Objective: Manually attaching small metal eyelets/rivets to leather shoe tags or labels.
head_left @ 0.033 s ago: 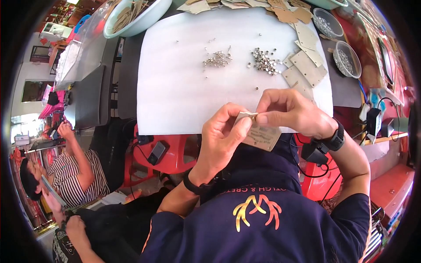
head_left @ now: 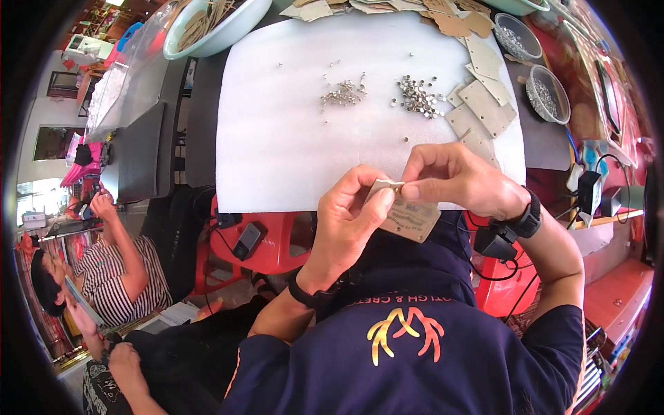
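Just over the near edge of the table, my left hand (head_left: 353,211) holds a beige printed tag (head_left: 413,220) between thumb and fingers. The tag hangs tilted, with small holes at its corners. My right hand (head_left: 453,181) pinches at the tag's upper edge with thumb and forefinger; whether a small metal piece sits between them is hidden. Beyond my hands, a pile of thin silvery rivet posts (head_left: 344,93) lies on the white foam sheet (head_left: 277,152). To its right is a pile of round rivet caps (head_left: 419,98).
Loose beige tags (head_left: 487,107) overlap along the sheet's right side. Two clear bowls (head_left: 546,93) of small metal parts stand at far right. A pale green basin (head_left: 235,31) with brown strips sits at far left. Another person in a striped top (head_left: 128,273) is at my left.
The tag has tilted a little, its lower corner dipping slightly. My right hand has shifted very slightly; both hands keep hold at the tag's upper edge.
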`<state>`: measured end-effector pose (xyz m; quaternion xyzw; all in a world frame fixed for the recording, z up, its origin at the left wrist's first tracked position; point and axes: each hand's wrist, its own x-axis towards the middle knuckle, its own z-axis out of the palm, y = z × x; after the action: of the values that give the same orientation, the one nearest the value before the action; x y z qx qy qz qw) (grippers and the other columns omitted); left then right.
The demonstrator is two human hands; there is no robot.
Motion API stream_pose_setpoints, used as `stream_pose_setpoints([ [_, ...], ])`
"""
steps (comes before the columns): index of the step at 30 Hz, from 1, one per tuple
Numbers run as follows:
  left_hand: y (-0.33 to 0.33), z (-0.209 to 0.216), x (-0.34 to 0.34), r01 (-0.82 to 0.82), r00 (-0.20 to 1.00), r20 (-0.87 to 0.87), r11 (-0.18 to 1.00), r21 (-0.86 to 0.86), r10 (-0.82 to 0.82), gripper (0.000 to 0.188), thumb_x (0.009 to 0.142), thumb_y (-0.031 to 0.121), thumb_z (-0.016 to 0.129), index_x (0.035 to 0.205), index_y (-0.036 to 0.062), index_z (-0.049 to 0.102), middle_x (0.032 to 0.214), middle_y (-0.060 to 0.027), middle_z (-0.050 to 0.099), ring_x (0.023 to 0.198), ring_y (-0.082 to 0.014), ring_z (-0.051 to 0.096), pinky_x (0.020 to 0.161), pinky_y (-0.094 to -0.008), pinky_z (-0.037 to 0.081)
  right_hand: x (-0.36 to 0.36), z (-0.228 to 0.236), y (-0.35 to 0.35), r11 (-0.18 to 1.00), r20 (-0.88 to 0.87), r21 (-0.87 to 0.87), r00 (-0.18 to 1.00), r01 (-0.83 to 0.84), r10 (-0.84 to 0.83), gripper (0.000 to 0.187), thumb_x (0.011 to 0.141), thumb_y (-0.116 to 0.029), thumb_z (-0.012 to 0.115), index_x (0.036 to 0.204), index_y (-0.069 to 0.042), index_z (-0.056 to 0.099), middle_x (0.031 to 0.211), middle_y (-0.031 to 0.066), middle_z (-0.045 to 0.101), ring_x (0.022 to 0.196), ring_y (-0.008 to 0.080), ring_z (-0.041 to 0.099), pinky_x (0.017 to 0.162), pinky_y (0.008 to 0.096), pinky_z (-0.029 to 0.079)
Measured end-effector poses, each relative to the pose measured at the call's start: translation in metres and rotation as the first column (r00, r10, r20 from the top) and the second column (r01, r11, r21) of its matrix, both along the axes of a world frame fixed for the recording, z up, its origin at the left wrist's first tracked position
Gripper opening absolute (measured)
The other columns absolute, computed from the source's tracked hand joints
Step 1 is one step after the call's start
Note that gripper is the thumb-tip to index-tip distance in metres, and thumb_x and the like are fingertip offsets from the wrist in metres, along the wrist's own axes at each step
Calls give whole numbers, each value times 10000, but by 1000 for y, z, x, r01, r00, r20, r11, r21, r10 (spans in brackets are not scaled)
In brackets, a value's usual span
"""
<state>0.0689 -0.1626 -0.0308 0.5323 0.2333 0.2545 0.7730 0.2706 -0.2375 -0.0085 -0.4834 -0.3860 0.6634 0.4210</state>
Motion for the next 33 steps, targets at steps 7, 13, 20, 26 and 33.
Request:
stream_pose_setpoints([
  [7,3,-7,-28,-50,997,-60,997,-58,47,109,956,70,590,1059,33,582,976,12,605,893,-42,553,808,-217,466,15,9,17,906,580,401,729,133,-364,131,882,-152,680,920,-26,674,757,47,655,646,107,589,602,273,474],
  [13,20,-11,-42,-143,987,-67,989,32,145,119,956,77,589,1058,17,582,958,-11,629,889,-58,577,807,-228,476,38,16,23,871,842,488,292,-57,-453,96,839,-131,670,892,-50,669,784,89,652,682,230,641,632,333,498],
  [20,25,-10,-35,-137,989,-47,990,15,137,115,951,74,592,1049,16,582,948,-8,627,841,-42,554,776,-214,461,20,-10,25,862,901,414,266,-293,-343,92,851,-150,643,848,-60,656,828,96,603,740,326,623,660,421,497],
  [26,26,-13,-30,-88,994,-60,996,27,90,143,952,73,566,1077,4,564,1003,-86,662,913,-108,619,843,-263,491,18,-15,31,870,917,390,208,-302,-339,110,854,-139,625,812,-39,632,815,110,588,730,322,622,658,423,500],
  [33,29,-6,-3,-152,987,-48,988,9,152,125,952,83,596,1042,-1,575,930,-7,618,848,-39,550,785,-214,469,27,-18,37,814,803,546,402,-200,-440,81,871,-101,641,896,-26,628,783,61,591,628,197,582,575,334,450],
])
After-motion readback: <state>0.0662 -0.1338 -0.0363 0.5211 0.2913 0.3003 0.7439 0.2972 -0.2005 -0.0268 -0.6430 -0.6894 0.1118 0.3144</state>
